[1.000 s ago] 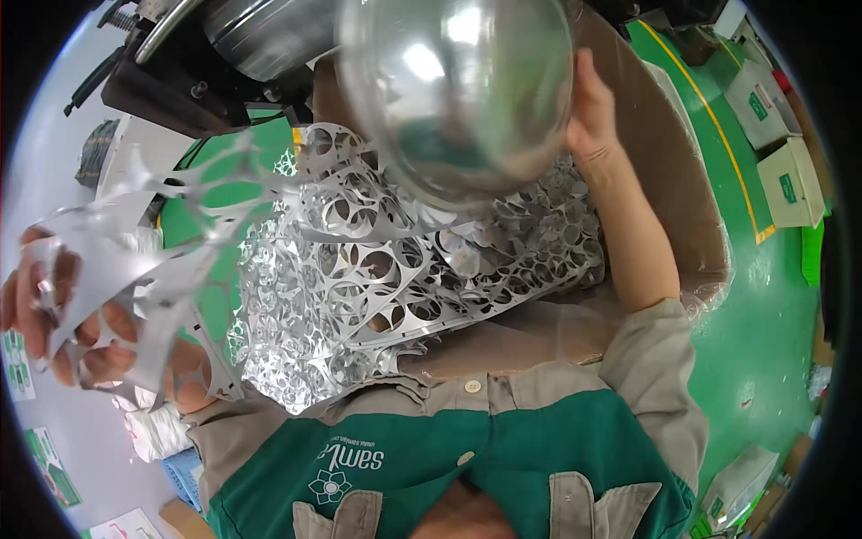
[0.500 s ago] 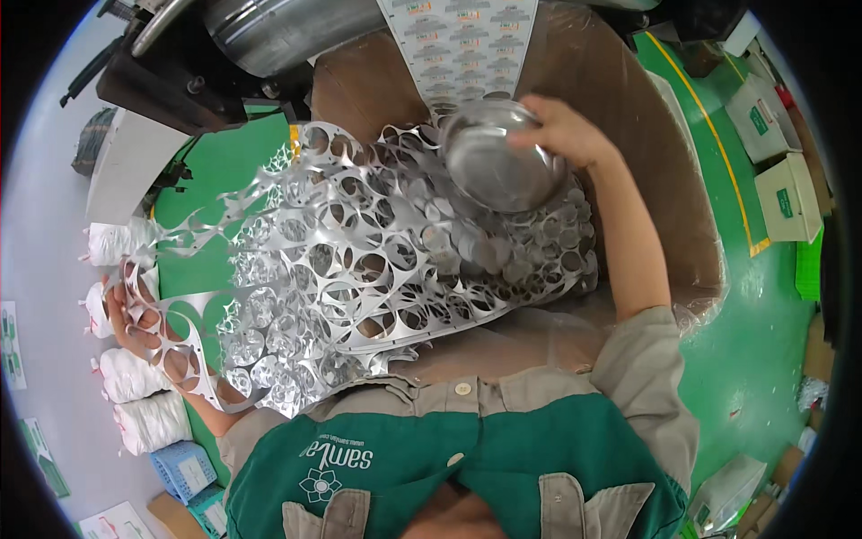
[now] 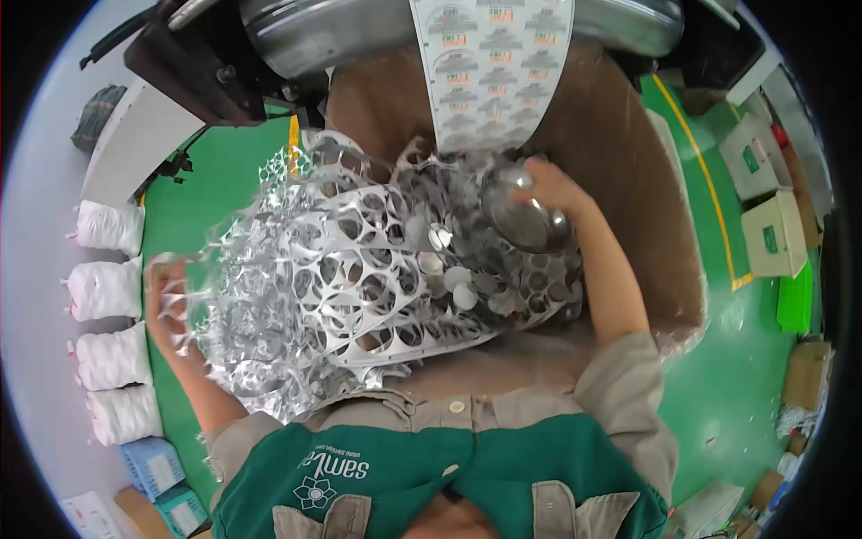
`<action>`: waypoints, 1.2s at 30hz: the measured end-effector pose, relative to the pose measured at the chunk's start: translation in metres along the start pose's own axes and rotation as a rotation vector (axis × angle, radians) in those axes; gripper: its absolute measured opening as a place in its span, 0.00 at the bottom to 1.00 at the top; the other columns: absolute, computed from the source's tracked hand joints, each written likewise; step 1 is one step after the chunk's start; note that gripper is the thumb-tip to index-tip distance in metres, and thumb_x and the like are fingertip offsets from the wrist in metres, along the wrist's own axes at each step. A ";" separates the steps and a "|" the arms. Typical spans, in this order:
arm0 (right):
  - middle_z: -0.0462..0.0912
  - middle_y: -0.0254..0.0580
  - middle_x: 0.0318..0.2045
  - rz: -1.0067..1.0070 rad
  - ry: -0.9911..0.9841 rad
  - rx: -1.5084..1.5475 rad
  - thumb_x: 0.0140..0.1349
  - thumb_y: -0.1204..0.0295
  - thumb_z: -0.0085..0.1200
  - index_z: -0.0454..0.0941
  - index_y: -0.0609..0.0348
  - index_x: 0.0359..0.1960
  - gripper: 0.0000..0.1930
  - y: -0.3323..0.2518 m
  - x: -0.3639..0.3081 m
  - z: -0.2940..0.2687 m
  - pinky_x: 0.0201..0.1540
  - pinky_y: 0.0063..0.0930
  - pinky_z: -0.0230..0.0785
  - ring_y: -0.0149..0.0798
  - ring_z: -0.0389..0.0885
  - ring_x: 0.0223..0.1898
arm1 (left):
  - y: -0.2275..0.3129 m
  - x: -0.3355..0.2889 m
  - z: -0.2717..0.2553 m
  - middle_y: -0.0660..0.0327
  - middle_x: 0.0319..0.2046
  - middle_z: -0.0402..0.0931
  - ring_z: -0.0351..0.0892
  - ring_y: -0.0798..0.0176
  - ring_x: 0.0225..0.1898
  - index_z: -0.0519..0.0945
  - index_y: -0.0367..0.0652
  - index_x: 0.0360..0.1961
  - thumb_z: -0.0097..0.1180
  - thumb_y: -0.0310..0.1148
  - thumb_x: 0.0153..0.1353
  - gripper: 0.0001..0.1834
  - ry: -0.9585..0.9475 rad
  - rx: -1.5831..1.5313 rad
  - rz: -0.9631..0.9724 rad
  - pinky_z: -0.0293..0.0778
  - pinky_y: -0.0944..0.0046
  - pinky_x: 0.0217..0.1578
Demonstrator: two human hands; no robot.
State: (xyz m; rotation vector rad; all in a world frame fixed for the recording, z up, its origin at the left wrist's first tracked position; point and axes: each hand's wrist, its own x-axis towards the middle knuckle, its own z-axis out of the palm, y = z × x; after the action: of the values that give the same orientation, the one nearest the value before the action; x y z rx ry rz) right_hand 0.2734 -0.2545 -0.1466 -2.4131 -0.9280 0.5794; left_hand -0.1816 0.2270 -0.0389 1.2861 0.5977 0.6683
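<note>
My right hand (image 3: 558,190) grips the rim of a shiny round metal bowl (image 3: 525,220), tilted over a heap of punched foil sheets (image 3: 359,235). Loose round foil discs (image 3: 462,286) lie on the heap below and left of the bowl, some of them blurred. At the heap's left side, my left hand (image 3: 166,301) is closed around the end of a silvery punched foil strip (image 3: 199,286). That strip is smeared by motion, and it partly covers my fingers.
A large brown box (image 3: 642,225) with clear plastic at its edge surrounds the heap. Above it, a printed foil web (image 3: 494,81) hangs from a metal roller (image 3: 620,25). White sacks (image 3: 109,289) stand at the left; cream bins (image 3: 774,235) stand at the right.
The bowl and my right hand have moved down and to the right. My left hand has drawn the foil strip in closer to the heap. The printed web reaches lower in the picture.
</note>
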 end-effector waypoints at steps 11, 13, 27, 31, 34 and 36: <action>0.67 0.45 0.56 -0.054 0.181 1.627 0.60 0.51 0.48 0.59 0.62 0.58 0.32 0.050 0.007 0.020 0.59 0.36 0.58 0.39 0.65 0.57 | -0.013 -0.006 0.039 0.59 0.53 0.69 0.69 0.69 0.49 0.64 0.39 0.59 0.48 0.30 0.58 0.26 -0.131 0.325 -0.075 0.67 0.70 0.44; 0.70 0.53 0.53 0.466 0.438 0.451 0.58 0.56 0.52 0.61 0.69 0.55 0.31 0.104 -0.001 0.072 0.56 0.37 0.61 0.44 0.68 0.55 | 0.011 0.000 0.064 0.58 0.54 0.68 0.68 0.66 0.53 0.65 0.38 0.58 0.48 0.30 0.59 0.25 -0.155 0.440 0.207 0.64 0.67 0.49; 0.74 0.54 0.47 0.178 -0.107 -0.336 0.49 0.62 0.56 0.73 0.64 0.43 0.22 0.060 -0.012 0.014 0.50 0.42 0.66 0.52 0.72 0.49 | -0.083 0.101 0.433 0.47 0.24 0.76 0.76 0.45 0.29 0.79 0.35 0.25 0.50 0.42 0.54 0.18 -1.151 1.723 0.511 0.69 0.52 0.34; 0.75 0.54 0.45 0.188 -0.056 -0.240 0.47 0.61 0.57 0.73 0.63 0.42 0.22 0.065 -0.012 0.020 0.50 0.41 0.67 0.51 0.73 0.49 | -0.223 0.167 0.415 0.44 0.38 0.76 0.76 0.46 0.40 0.78 0.34 0.36 0.53 0.52 0.52 0.27 -0.996 1.858 0.405 0.70 0.53 0.41; 0.75 0.54 0.46 0.244 -0.107 -0.221 0.46 0.61 0.58 0.73 0.62 0.43 0.24 0.057 -0.014 0.009 0.50 0.41 0.67 0.49 0.73 0.50 | -0.290 0.172 0.401 0.43 0.44 0.73 0.74 0.46 0.45 0.75 0.33 0.42 0.59 0.60 0.43 0.38 -0.886 1.721 0.415 0.70 0.53 0.45; 0.75 0.54 0.46 0.247 -0.095 -0.226 0.45 0.60 0.58 0.73 0.60 0.44 0.24 0.069 -0.011 0.014 0.51 0.40 0.67 0.49 0.73 0.50 | -0.330 0.153 0.388 0.44 0.44 0.73 0.74 0.47 0.45 0.74 0.33 0.44 0.62 0.62 0.37 0.43 -0.965 1.558 0.211 0.70 0.53 0.45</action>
State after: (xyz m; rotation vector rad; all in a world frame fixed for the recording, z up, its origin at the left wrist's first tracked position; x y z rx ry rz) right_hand 0.2922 -0.3032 -0.1953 -2.7494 -0.7730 0.7170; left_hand 0.2429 0.0355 -0.2963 2.8493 0.0496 -0.5141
